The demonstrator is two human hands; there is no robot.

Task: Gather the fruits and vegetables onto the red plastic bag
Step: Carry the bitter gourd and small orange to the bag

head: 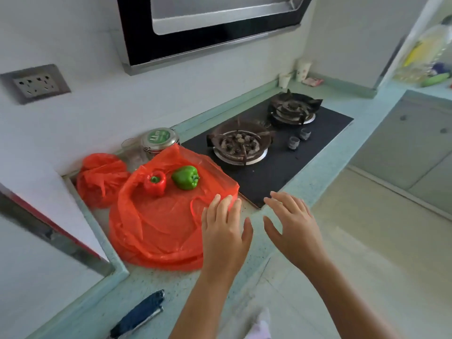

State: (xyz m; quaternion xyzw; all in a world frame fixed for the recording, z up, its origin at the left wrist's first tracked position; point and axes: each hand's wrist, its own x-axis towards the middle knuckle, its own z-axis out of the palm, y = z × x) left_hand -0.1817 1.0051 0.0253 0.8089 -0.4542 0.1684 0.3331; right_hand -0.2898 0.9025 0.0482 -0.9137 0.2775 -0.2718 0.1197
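Observation:
A red plastic bag [159, 223] lies spread flat on the pale green counter. On its far part sit a red bell pepper [155, 183] and a green bell pepper [186, 177], side by side and apart from each other. My left hand [223, 228] hovers over the bag's right edge with fingers straight, holding nothing. To its right, my right hand [291, 223] is over the counter's front edge near the stove corner, fingers spread and empty.
A second, bunched red bag [101, 178] sits at the back left beside a clear jar [132, 152] and a green-lidded tin [159, 139]. A black two-burner gas stove [269, 148] lies right of the bag. A dark blue object [139, 314] lies near the counter front.

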